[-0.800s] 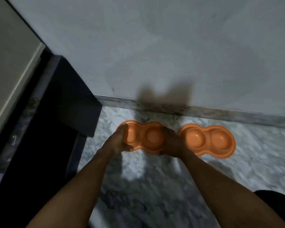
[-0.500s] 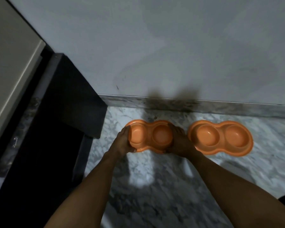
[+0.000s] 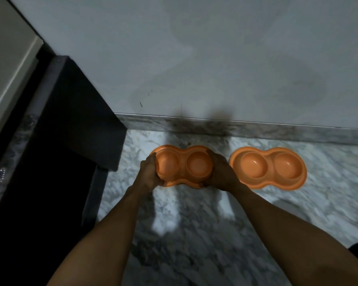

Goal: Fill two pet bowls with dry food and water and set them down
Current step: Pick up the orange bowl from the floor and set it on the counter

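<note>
Low by the wall (image 3: 215, 58), left hand (image 3: 151, 175) and right hand (image 3: 222, 175) clamp the ends of the empty double bowl (image 3: 184, 167) — likely light, stiff, slick plastic, so end-rim grip suits — second bowl (image 3: 268, 168) just beside, on floor (image 3: 194, 228)

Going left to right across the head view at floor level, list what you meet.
black cabinet → left hand → held orange double bowl, gripped at both ends → right hand → second orange double bowl, lying on the marble floor
</note>
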